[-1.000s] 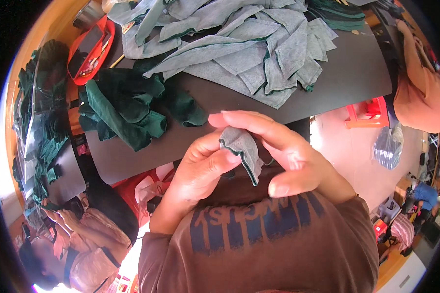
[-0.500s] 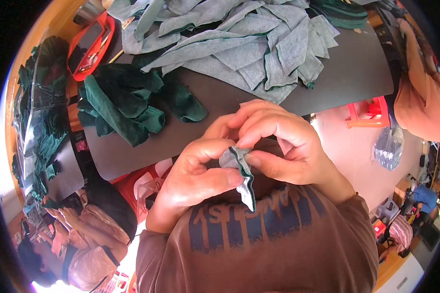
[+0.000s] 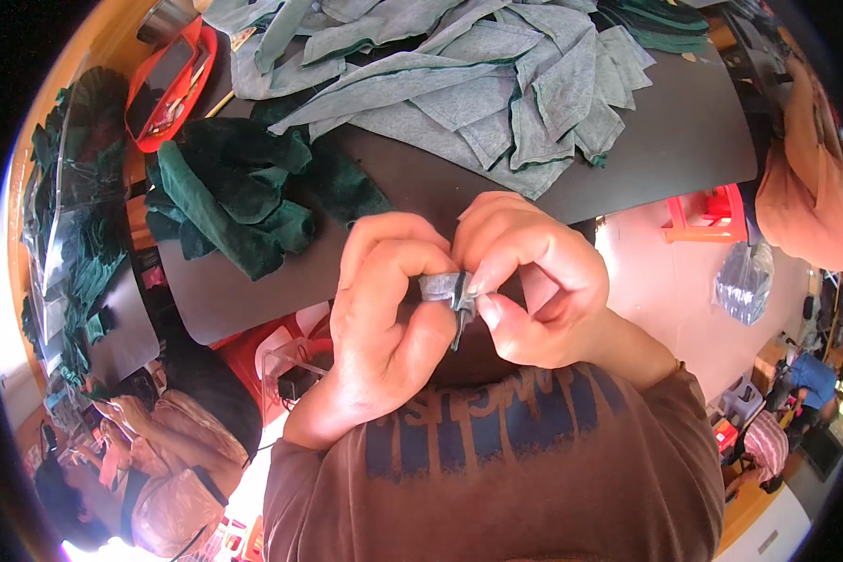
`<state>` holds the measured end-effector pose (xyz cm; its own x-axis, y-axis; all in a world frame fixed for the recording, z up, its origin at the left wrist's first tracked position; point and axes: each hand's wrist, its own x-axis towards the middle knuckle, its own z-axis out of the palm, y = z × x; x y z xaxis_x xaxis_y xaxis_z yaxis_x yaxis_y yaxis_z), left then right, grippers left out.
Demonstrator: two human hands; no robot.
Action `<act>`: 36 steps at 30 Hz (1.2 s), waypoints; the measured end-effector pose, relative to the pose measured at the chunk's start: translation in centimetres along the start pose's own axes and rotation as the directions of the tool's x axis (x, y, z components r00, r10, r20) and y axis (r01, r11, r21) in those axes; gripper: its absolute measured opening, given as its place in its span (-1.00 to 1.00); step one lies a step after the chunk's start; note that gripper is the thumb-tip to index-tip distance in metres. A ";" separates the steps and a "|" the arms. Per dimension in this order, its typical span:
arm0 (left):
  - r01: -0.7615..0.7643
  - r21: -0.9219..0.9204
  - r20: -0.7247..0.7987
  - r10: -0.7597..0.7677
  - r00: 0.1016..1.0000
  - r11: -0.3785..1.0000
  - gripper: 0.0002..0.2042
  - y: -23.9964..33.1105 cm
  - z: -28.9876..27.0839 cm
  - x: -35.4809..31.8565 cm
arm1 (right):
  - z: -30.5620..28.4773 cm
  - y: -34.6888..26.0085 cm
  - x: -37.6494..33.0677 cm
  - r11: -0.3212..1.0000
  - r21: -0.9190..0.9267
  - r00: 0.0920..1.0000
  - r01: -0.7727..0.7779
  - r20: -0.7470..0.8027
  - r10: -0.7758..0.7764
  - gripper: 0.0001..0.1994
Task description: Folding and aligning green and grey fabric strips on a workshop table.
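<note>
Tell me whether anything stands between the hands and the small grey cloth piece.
Nothing visible does: the left hand and right hand both pinch the small grey cloth piece directly. The grey fabric pile lies beyond them on the table.

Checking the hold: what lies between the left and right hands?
In the head view, a small grey cloth lies between, pinched by left hand and right hand.
</note>
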<state>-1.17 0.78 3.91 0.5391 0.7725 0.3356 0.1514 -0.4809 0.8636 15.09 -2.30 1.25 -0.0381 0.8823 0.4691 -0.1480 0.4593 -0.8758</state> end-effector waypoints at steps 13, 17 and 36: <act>0.021 -0.034 -0.159 -0.027 0.987 0.999 -0.87 -1.2 0.9 -0.4 | -0.2 -0.8 -0.6 0.991 -0.080 0.989 -0.106 0.096 0.113 -0.65; 0.074 -0.090 -0.126 -0.085 0.988 0.993 -0.87 -0.9 0.8 -0.3 | -0.6 -0.5 -0.5 0.987 -0.027 0.980 -0.156 0.120 0.158 -0.68; -0.215 -0.212 0.148 0.249 0.957 0.953 -0.73 -0.2 1.2 -1.0 | 0.5 0.2 -1.4 0.982 0.068 0.977 -0.175 -0.111 0.182 -0.77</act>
<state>-0.75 -0.36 3.02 0.6760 0.5583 0.4809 -0.1476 -0.5368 0.8307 14.58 -3.51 0.48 0.0457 0.9571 0.2863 -0.2058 0.2894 -0.9348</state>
